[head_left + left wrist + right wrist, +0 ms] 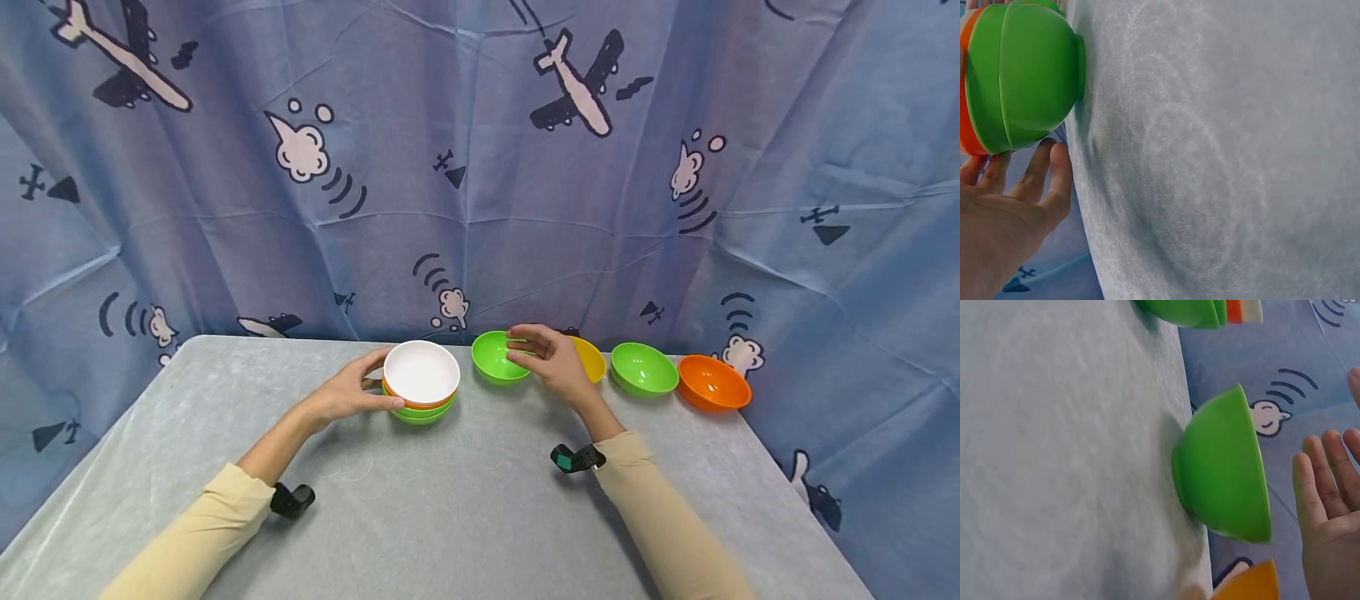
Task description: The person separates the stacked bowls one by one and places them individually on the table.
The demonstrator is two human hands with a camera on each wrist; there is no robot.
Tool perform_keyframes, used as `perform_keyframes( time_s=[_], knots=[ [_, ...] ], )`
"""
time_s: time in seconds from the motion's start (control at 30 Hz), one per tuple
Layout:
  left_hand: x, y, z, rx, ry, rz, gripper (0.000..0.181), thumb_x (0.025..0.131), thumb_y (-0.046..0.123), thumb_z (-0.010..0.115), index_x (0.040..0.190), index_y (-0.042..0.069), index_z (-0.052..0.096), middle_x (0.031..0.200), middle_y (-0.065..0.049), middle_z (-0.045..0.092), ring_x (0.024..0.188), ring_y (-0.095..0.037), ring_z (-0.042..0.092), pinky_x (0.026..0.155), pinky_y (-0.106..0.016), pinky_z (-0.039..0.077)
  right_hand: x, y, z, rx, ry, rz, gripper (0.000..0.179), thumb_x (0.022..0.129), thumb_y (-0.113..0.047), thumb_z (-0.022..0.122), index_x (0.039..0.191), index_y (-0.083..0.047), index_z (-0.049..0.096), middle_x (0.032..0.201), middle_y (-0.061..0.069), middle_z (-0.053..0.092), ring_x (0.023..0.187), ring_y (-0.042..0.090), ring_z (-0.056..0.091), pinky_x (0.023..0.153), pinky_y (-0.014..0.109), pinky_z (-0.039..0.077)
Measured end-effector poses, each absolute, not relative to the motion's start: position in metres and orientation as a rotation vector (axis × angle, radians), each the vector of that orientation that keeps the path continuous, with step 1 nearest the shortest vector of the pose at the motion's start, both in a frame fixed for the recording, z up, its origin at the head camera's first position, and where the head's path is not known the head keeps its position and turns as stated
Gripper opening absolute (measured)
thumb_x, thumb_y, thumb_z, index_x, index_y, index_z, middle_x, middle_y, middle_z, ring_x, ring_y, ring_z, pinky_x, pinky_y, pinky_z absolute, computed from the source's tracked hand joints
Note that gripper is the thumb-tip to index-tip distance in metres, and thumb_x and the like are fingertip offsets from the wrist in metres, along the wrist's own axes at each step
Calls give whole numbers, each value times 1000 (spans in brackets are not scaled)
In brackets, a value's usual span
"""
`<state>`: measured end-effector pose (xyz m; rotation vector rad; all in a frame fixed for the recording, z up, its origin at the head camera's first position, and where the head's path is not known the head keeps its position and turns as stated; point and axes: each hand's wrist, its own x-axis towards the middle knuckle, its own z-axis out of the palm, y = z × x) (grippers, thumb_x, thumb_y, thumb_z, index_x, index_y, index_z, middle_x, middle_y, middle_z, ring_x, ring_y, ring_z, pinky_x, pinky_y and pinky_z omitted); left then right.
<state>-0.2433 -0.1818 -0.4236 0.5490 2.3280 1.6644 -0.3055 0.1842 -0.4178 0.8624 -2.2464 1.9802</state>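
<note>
My left hand point(352, 390) holds the left side of a stack of nested bowls, thumb at the front and fingers farther back. A white bowl point(422, 372) tops the stack, with an orange one beneath it and green bowls point(1029, 75) at the bottom. Above the right side of a separate green bowl point(495, 360) hovers my right hand point(555, 362), fingers loosely extended and nothing in them. In the right wrist view that green bowl point(1225, 469) stands upright, apart from the fingers point(1322, 481).
Right of the separate green bowl, along the table's back edge, stand a yellow bowl point(591, 360) partly behind my right hand, another green bowl point(643, 371) and an orange bowl point(714, 385). A pale cloth covers the table point(420, 517). Behind it hangs a blue airplane-print curtain point(375, 167).
</note>
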Motion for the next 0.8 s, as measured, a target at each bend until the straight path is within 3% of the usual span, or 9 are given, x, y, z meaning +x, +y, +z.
perform_keyframes(
  time_s=[0.13, 0.53, 0.8],
  knots=[
    [-243, -182, -423, 551, 2331, 1665, 88, 85, 22, 86, 157, 12, 36, 157, -12, 37, 143, -41, 33, 109, -58, 36, -303, 177, -420, 859, -2257, 1994, 40, 92, 4, 73, 130, 7, 62, 130, 32, 58, 118, 44, 60, 94, 32, 53],
    [-242, -181, -422, 568, 2323, 1674, 88, 86, 20, 85, 157, 10, 36, 156, -13, 38, 144, -39, 30, 111, -57, 35, -294, 157, -427, 915, -2322, 1988, 46, 91, 2, 74, 134, 8, 58, 133, 27, 58, 120, 44, 59, 94, 33, 53],
    [-242, -182, -421, 553, 2322, 1667, 88, 85, 21, 85, 158, 11, 36, 156, -13, 38, 141, -41, 35, 108, -57, 38, -283, 138, -422, 1007, -2376, 1929, 61, 86, 5, 79, 140, 9, 50, 139, 26, 53, 128, 42, 53, 105, 46, 45]
  ],
)
